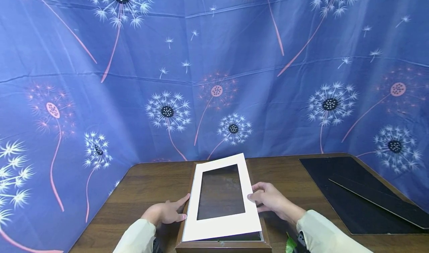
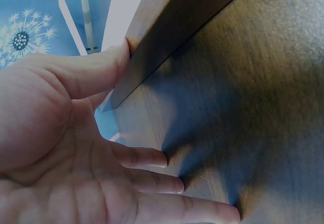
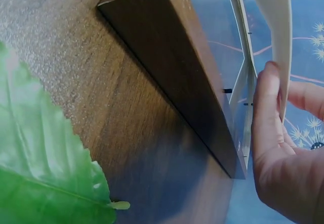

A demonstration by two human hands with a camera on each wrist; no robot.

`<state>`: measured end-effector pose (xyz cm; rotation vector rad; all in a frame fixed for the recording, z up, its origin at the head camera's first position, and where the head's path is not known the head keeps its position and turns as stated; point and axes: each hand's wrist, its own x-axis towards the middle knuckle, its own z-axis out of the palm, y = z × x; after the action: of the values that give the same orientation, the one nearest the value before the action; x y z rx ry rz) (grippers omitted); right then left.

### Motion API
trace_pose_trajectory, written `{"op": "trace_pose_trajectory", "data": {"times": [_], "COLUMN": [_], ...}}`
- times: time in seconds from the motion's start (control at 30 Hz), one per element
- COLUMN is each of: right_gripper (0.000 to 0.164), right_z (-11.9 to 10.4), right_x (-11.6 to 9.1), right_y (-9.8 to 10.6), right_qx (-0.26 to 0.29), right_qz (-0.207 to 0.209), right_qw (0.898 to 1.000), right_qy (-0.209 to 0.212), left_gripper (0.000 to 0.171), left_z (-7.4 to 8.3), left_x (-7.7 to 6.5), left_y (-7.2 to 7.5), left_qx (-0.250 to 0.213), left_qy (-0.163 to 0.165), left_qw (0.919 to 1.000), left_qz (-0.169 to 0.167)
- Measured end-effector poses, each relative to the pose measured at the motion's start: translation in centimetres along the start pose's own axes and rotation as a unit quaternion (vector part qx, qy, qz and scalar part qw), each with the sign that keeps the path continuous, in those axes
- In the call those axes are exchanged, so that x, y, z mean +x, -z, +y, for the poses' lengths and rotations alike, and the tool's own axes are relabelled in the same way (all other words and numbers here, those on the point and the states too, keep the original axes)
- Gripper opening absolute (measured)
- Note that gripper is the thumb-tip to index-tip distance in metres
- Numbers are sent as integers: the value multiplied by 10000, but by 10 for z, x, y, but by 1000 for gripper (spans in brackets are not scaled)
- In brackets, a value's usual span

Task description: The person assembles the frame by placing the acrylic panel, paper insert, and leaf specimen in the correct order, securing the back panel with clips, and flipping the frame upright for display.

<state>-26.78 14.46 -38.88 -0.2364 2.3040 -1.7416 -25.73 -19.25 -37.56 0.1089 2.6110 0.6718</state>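
One white mat [image 1: 221,227] slants over the brown frame [image 1: 222,248], its right edge raised and pinched by the right hand [image 1: 273,201]. The left hand [image 1: 166,212], fingers apart, touches the frame's left side

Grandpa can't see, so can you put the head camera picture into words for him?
A person's right hand holds a tilted white mat over a brown frame on a wooden table, while the left hand touches the frame's left side. A black board lies at right; a blue dandelion-patterned cloth hangs behind.
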Motion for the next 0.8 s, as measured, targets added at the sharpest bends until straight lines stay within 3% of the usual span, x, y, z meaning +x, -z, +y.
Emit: {"op": "trace_pose_trajectory", "data": {"times": [0.43, 0.67, 0.8], "right_gripper": [34, 60, 65], "right_z": [-2, -5, -4], "right_x": [1, 2, 2], "right_y": [-3, -4, -6], "right_qx": [-919, -1379, -1727], "right_qz": [389, 506, 546], "right_qw": [9950, 9892, 9834], "right_qy": [-8, -9, 59], "left_gripper": [69, 69, 68], "left_z": [-1, -1, -2], "left_x": [-2, -3, -2], "left_y": [1, 1, 0], "left_qx": [-4, 16, 27], "left_qy": [-90, -133, -119], "left_qw": [10000, 9999, 9999], "left_qz": [21, 26, 29]}}
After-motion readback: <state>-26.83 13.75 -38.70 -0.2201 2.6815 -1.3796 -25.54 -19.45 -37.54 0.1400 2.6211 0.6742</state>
